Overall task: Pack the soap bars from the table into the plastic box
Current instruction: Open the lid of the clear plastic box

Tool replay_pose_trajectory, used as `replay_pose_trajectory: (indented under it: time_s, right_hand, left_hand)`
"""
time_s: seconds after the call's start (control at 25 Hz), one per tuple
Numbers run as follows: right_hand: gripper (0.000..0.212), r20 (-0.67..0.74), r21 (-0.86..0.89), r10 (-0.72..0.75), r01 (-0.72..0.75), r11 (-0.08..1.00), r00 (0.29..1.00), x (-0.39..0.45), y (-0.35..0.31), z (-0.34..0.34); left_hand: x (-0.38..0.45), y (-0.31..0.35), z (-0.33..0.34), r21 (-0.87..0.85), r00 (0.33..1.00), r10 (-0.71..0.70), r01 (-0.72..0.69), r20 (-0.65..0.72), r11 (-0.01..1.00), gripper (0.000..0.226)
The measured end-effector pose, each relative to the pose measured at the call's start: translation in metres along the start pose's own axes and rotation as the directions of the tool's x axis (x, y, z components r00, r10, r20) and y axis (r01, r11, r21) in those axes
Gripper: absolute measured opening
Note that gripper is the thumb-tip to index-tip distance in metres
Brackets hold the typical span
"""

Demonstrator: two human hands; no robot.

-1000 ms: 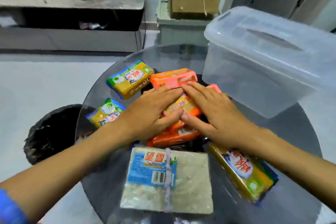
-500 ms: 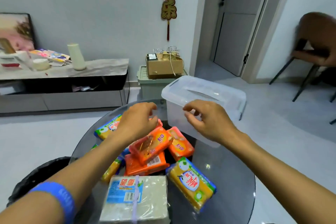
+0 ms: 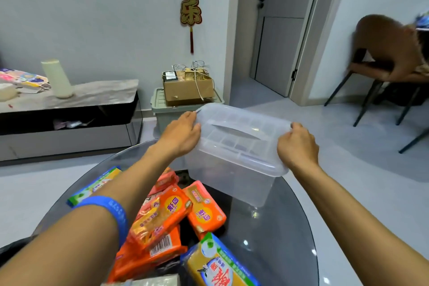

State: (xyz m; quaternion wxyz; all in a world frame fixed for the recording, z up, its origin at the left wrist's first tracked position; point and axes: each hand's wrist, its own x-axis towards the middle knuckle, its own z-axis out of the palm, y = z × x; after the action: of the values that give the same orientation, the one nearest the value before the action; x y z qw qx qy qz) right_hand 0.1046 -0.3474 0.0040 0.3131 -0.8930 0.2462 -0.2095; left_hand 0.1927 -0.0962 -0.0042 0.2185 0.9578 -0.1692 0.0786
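Note:
A clear plastic box (image 3: 232, 179) stands on the round glass table (image 3: 278, 239), its translucent lid (image 3: 241, 137) tilted up a little at the near edge. My left hand (image 3: 181, 132) grips the lid's left end and my right hand (image 3: 297, 146) grips its right end. Several wrapped soap bars lie in a loose pile near me: orange bars (image 3: 162, 218), another orange bar (image 3: 204, 209), a yellow bar (image 3: 220, 267) and a green-edged bar (image 3: 92, 188) at the left.
Behind the table stand a green bin (image 3: 167, 109) with a cardboard box (image 3: 188, 88) on it, and a low TV cabinet (image 3: 65, 121) at the left. Another person sits on a chair (image 3: 383, 81) at the right. A black bag (image 3: 14, 248) lies below the table's left side.
Both hands left the soap pile, reached out to the box and now hold the lid by its two ends. The head camera tilted up, away from the table.

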Motion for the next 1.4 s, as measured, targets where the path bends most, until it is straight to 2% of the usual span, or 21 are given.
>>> replay_pose_trajectory:
  time_s: [0.12, 0.24, 0.32, 0.48, 0.52, 0.6, 0.68, 0.72, 0.76, 0.84, 0.88, 0.92, 0.96, 1.0, 1.08, 1.28, 1.4]
  right_hand:
    - [0.029, -0.037, 0.059, 0.004, -0.002, 0.998, 0.999, 0.002, 0.003, -0.001]
    - [0.045, -0.062, 0.127, 0.041, -0.033, 0.991, 0.997, 0.001, 0.006, -0.005]
    - [0.049, -0.044, 0.11, 0.038, -0.033, 0.993, 0.998, 0.003, 0.006, -0.005]
    - [0.049, -0.014, 0.027, 0.041, -0.041, 0.999, 0.999, 0.003, 0.005, -0.004]
    - [0.047, -0.007, 0.004, 0.042, -0.042, 0.999, 0.999, 0.002, 0.005, -0.004]
    - [0.042, -0.002, -0.091, 0.003, -0.003, 0.996, 1.0, 0.002, 0.005, -0.006]
    - [0.034, -0.036, -0.213, -0.138, 0.127, 0.969, 0.99, 0.001, 0.001, -0.009]
    - [0.03, -0.062, -0.23, -0.255, 0.235, 0.944, 0.965, -0.002, -0.003, -0.012]
    - [0.026, -0.071, -0.197, -0.408, 0.388, 0.9, 0.91, -0.006, -0.005, -0.016]
    - [0.025, 0.053, -0.1, -0.689, 0.69, 0.717, 0.723, -0.023, -0.011, -0.027]
    - [0.029, 0.17, -0.108, -0.757, 0.775, 0.622, 0.631, -0.034, -0.013, -0.03]
    - [0.035, 0.275, -0.157, -0.773, 0.82, 0.551, 0.572, -0.043, -0.015, -0.03]
    - [0.037, 0.336, -0.211, -0.759, 0.83, 0.517, 0.558, -0.05, -0.016, -0.029]
    - [0.035, 0.349, -0.235, -0.741, 0.819, 0.524, 0.574, -0.055, -0.018, -0.028]
    - [0.028, 0.314, -0.218, -0.721, 0.786, 0.578, 0.617, -0.064, -0.025, -0.027]
    - [0.023, 0.261, -0.17, -0.707, 0.752, 0.636, 0.657, -0.07, -0.03, -0.031]
    - [0.021, 0.203, -0.162, -0.715, 0.743, 0.649, 0.669, -0.063, -0.034, -0.042]
  left_hand:
    - [0.002, 0.0, -0.003, 0.076, 1.0, -0.018, 0.016, 0.025, 0.997, 0.054]
    - [0.003, 0.008, -0.01, 0.171, 0.991, -0.082, 0.064, 0.101, 0.983, 0.058]
    - [-0.001, 0.013, -0.01, 0.226, 0.983, -0.14, 0.11, 0.123, 0.968, 0.061]
    - [-0.002, 0.011, -0.018, 0.267, 0.943, -0.327, 0.3, 0.064, 0.916, 0.072]
    - [-0.001, 0.007, -0.02, 0.213, 0.934, -0.345, 0.32, 0.093, 0.923, 0.073]
    - [-0.005, 0.001, -0.019, -0.02, 0.929, -0.346, 0.351, 0.136, 0.936, 0.069]
    - [-0.015, 0.0, -0.01, -0.228, 0.923, -0.383, 0.381, 0.037, 0.896, 0.062]
    - [-0.022, 0.002, -0.004, -0.283, 0.907, -0.419, 0.388, -0.053, 0.877, 0.06]
    - [-0.028, 0.004, 0.0, -0.31, 0.889, -0.432, 0.371, -0.155, 0.875, 0.058]
    - [-0.04, 0.006, -0.001, -0.295, 0.881, -0.335, 0.239, -0.334, 0.925, 0.049]
    - [-0.046, 0.006, -0.005, -0.248, 0.89, -0.236, 0.145, -0.39, 0.958, 0.044]
    - [-0.052, 0.006, -0.011, -0.178, 0.898, -0.136, 0.066, -0.418, 0.982, 0.04]
    - [-0.058, 0.006, -0.015, -0.113, 0.903, -0.055, 0.007, -0.427, 0.994, 0.037]
    - [-0.065, 0.006, -0.018, -0.075, 0.907, -0.005, -0.029, -0.421, 0.997, 0.035]
    - [-0.078, 0.009, -0.023, -0.059, 0.92, 0.031, -0.059, -0.39, 0.997, 0.033]
    - [-0.097, 0.017, -0.029, 0.015, 0.932, 0.125, -0.127, -0.341, 0.992, 0.036]
    - [-0.1, 0.027, -0.033, 0.047, 0.906, 0.148, -0.141, -0.397, 0.989, 0.039]
